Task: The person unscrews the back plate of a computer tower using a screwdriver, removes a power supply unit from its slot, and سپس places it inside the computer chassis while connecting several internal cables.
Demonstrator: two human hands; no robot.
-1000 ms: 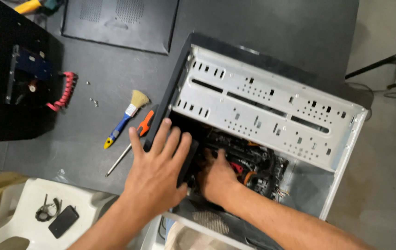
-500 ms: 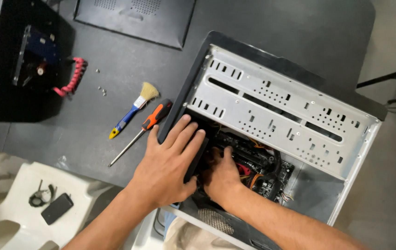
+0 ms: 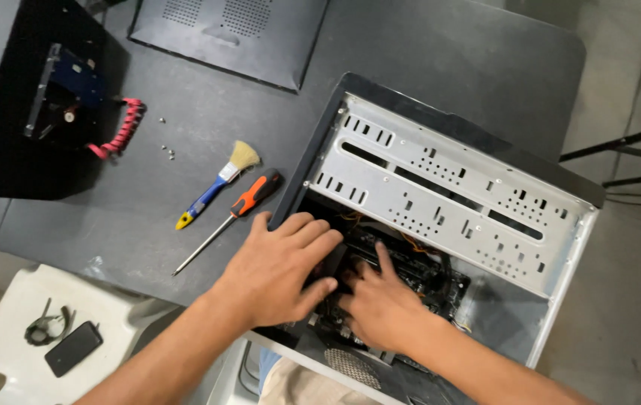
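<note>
An open computer case (image 3: pixel 440 180) lies on its side on the dark grey counter (image 3: pixel 425 52), its long axis running from the upper left toward the lower right, with the open side facing up at the camera. A perforated silver metal drive cage (image 3: pixel 448 199) spans the upper part of the opening along that same diagonal. Below it sits the dark motherboard (image 3: pixel 425 281), with orange wires just visible beside it.

Both hands reach into the lower part of the case. The left hand (image 3: pixel 279 274) lies palm down over the case's left edge, its fingers (image 3: pixel 313 236) spread and loosely curved across a dark component; whether they actually grasp anything I cannot tell. The right hand (image 3: pixel 380 307) rests on the motherboard just beside the left, one finger stretched out toward the cage and the others bent down; what they press or hold is hidden under the hand.

Left of the case, near the left hand, an orange-and-black screwdriver (image 3: pixel 230 221) lies with its handle toward the case and its shaft pointing down-left. Just beside it lies a small brush (image 3: pixel 219 184) with a blue and yellow handle, bristles up-right. A few loose screws (image 3: pixel 167 150) lie farther up, near a drive with a red cable (image 3: pixel 122 131) resting on a black panel (image 3: pixel 5 157). Another black vented panel (image 3: pixel 238 34) is cut off at the top. At lower left, a white chair (image 3: pixel 20 322) carries a dark phone (image 3: pixel 73 349).
</note>
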